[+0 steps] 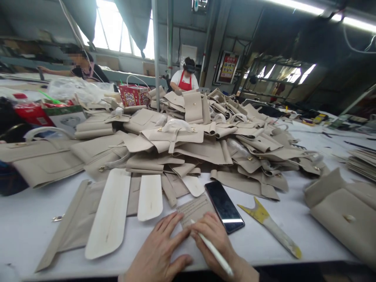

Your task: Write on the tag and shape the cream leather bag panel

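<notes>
A white pen (216, 252) is pinched in my right hand (210, 237), its tip near the surface of a beige piece (195, 206). Lines of small handwriting cover the upper part of that piece; the words are too small to read. My left hand (163, 246) lies with fingers stretched out along the left edge of the piece. Just right of my right hand is a dark smartphone (225, 207), its screen black. Farther right rests a flat tool (270, 225) with a notched yellow head and a worn pale handle.
A large heap of beige bag parts (202, 150) spreads across the white table (164, 270). Pale tongue-shaped panels (110, 215) lie at left, a beige bag (346, 213) at right. Behind the heap are a red patterned bag (134, 95), a person in a red apron (185, 80) and another person (85, 66).
</notes>
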`<state>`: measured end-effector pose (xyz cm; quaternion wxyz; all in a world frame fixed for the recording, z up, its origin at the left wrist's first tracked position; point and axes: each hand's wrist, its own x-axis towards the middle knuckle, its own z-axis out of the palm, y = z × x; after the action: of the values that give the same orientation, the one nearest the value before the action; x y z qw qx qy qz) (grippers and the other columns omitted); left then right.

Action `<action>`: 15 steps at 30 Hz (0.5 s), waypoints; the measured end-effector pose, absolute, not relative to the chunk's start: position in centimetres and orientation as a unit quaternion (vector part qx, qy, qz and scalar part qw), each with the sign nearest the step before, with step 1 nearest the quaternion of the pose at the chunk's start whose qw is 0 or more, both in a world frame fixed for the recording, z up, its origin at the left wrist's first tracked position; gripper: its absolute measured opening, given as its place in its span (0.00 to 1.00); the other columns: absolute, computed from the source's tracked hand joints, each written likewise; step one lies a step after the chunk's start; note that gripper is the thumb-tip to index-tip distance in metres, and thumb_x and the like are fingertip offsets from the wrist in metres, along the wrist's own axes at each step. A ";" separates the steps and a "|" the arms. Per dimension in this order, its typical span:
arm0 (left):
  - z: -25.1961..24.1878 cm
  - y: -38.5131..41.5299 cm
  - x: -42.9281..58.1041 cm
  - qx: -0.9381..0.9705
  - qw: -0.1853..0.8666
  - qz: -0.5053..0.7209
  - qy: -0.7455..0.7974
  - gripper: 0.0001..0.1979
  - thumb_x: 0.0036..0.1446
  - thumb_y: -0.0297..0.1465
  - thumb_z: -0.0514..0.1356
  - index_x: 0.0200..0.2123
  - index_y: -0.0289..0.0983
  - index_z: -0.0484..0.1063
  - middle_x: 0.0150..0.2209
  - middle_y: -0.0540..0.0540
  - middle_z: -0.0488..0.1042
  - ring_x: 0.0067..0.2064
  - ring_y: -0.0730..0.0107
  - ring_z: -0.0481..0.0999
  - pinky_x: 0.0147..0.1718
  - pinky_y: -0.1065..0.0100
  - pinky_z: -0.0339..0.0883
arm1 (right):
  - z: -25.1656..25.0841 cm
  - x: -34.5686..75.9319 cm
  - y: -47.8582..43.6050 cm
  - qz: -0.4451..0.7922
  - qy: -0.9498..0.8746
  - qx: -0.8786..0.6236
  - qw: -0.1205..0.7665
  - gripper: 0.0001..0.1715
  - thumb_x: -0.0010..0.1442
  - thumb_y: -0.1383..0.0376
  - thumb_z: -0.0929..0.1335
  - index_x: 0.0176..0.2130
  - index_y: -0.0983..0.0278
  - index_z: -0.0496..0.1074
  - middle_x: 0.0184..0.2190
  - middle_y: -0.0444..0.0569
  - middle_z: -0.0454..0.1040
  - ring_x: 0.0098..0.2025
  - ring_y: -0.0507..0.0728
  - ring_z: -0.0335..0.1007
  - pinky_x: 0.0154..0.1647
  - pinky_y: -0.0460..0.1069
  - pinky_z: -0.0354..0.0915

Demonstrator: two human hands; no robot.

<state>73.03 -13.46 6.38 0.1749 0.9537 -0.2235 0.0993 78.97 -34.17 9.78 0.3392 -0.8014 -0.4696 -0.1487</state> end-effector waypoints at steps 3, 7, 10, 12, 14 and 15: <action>6.6 -13.7 72.3 0.950 0.203 0.099 -0.214 0.25 0.63 0.48 0.54 0.62 0.52 0.60 0.67 0.46 0.55 0.66 0.54 0.56 0.61 0.48 0.61 | 11.0 77.9 -36.5 -0.164 -0.436 -0.814 0.347 0.12 0.65 0.73 0.64 0.47 0.61 0.67 0.36 0.47 0.74 0.39 0.56 0.67 0.45 0.56 0.60; 7.7 -14.7 72.3 0.946 0.249 0.112 -0.176 0.15 0.64 0.42 0.56 0.49 0.42 0.70 0.62 0.42 0.63 0.62 0.54 0.62 0.59 0.50 0.63 | 12.1 76.7 -39.9 -0.126 -0.344 -0.850 0.379 0.06 0.66 0.67 0.65 0.44 0.58 0.69 0.36 0.44 0.74 0.39 0.55 0.68 0.41 0.53 0.62; 9.3 -16.0 73.3 0.950 0.249 0.124 -0.144 0.13 0.62 0.38 0.59 0.46 0.37 0.71 0.59 0.40 0.65 0.60 0.54 0.65 0.59 0.51 0.63 | 12.9 76.1 -41.5 -0.089 -0.290 -0.873 0.383 0.06 0.67 0.62 0.64 0.42 0.57 0.71 0.36 0.44 0.73 0.40 0.56 0.69 0.42 0.53 0.63; 10.3 -16.9 74.3 0.957 0.231 0.117 -0.132 0.21 0.59 0.36 0.63 0.54 0.36 0.68 0.62 0.39 0.63 0.62 0.53 0.62 0.61 0.52 0.59 | 13.6 75.8 -42.2 -0.071 -0.265 -0.878 0.393 0.08 0.67 0.59 0.64 0.43 0.58 0.71 0.38 0.45 0.74 0.42 0.56 0.70 0.44 0.53 0.63; 11.0 -17.7 75.3 0.967 0.206 0.089 -0.122 0.34 0.54 0.35 0.66 0.61 0.33 0.61 0.65 0.37 0.59 0.65 0.51 0.57 0.64 0.53 0.55 | 14.4 75.6 -42.6 -0.059 -0.236 -0.882 0.404 0.10 0.66 0.58 0.64 0.43 0.58 0.71 0.39 0.45 0.75 0.43 0.57 0.71 0.45 0.52 0.64; 11.2 -18.1 75.6 0.972 0.193 0.069 -0.119 0.38 0.53 0.36 0.67 0.63 0.31 0.59 0.65 0.35 0.59 0.66 0.50 0.56 0.65 0.53 0.53 | 14.8 75.5 -42.9 -0.053 -0.221 -0.884 0.408 0.10 0.66 0.57 0.64 0.43 0.58 0.71 0.39 0.45 0.76 0.43 0.57 0.71 0.45 0.52 0.64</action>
<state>75.63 -18.11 11.25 0.1929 0.9715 -0.1192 0.0690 75.53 -42.85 14.76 0.4079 -0.8843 -0.2208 -0.0529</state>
